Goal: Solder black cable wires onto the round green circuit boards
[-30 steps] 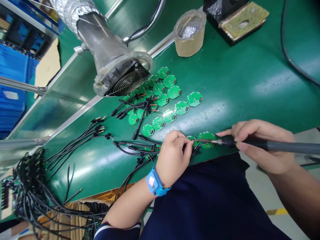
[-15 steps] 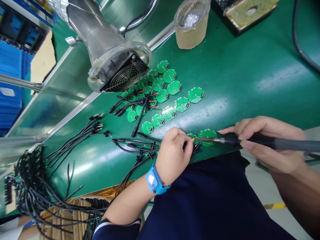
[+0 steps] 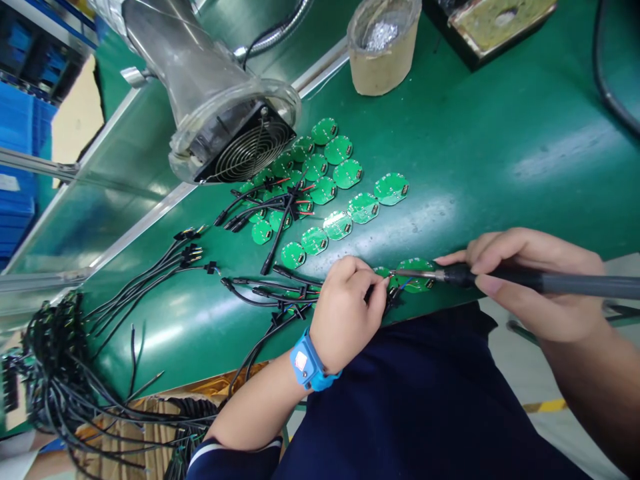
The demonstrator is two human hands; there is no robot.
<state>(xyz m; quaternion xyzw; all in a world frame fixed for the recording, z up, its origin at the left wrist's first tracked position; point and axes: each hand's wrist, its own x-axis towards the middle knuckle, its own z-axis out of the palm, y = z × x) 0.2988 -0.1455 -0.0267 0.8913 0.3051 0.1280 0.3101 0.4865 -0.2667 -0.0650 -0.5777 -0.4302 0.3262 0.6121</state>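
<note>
The round green circuit board [image 3: 417,280] lies at the very near edge of the worktop [image 3: 475,153], just above your lap, and the tip of the soldering iron [image 3: 525,283] is laid across it. Your right hand [image 3: 530,287] has its fingers closed round the iron's dark handle, pen-fashion. Your left hand [image 3: 345,310] has thumb and forefinger pinched shut on the wire lead [image 3: 394,295], right beside the hot tip.

That closeness looks like your main hazard: a small slip of the iron to the left would put hot metal on your skin. Nothing clamps the board, so too firm a push with the tip could slide it off the edge onto your dark clothing [image 3: 425,400]. Too long a touch could scorch the pad or melt the lead's insulation.

The black cable leads [image 3: 270,292] lie in a loose tangle just left of your left hand. If the blue wrist strap [image 3: 306,363] snags one, the pull could tug the joint while the solder is soft.

The rows of spare boards [image 3: 345,200] are near enough for a careless sweep to scatter them. The fume extractor fan [image 3: 245,150] stands well apart from the joint, so smoke may rise toward you instead.
</note>
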